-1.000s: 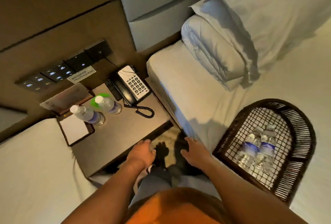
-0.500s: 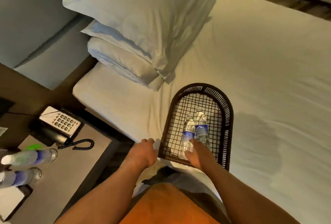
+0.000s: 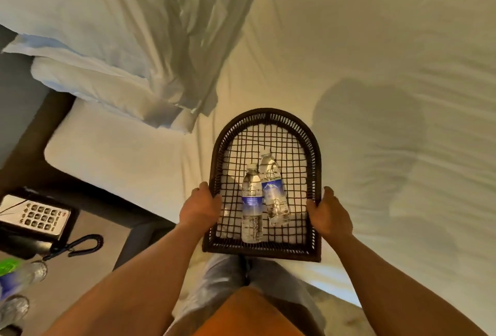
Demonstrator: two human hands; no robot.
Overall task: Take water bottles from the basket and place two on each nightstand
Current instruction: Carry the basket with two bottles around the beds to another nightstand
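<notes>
A dark wicker basket with an arched far end lies on the white bed. Two clear water bottles with blue labels lie side by side in it, one on the left and one on the right. My left hand grips the basket's left rim. My right hand grips its right rim. Two more bottles stand on the brown nightstand at the lower left, blurred and partly cut off by the frame edge.
A black and white telephone with a coiled cord sits on the nightstand. Stacked white pillows fill the upper left of the bed. Patterned floor shows beside my legs at the bottom.
My view has swung right, from the nightstand to the bed. Both hands, empty a second ago, have reached the basket and closed on its two side rims.
</notes>
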